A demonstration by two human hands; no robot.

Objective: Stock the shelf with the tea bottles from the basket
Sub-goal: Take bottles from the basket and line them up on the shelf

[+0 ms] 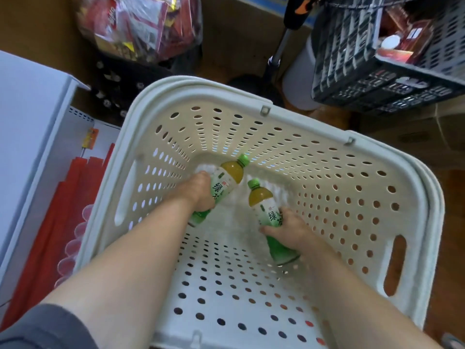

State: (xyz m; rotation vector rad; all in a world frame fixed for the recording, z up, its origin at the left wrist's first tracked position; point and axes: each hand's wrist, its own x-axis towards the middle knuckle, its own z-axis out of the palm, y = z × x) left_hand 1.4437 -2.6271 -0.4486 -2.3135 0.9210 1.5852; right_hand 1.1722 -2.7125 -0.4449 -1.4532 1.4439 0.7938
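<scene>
Down in the white basket [412, 197] | left hand [198, 190] and right hand [289, 230] each have fingers wrapped on a tea bottle [227, 180] | looks like the last two, shelving still to do

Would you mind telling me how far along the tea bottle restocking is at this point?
Done: cannot tell; no stocked bottles are in view. In hand: the left hand grips one tea bottle and the right hand grips the second bottle, both inside the white basket. Left: lifting both out and shelving them; no other bottles show in the basket.
</scene>
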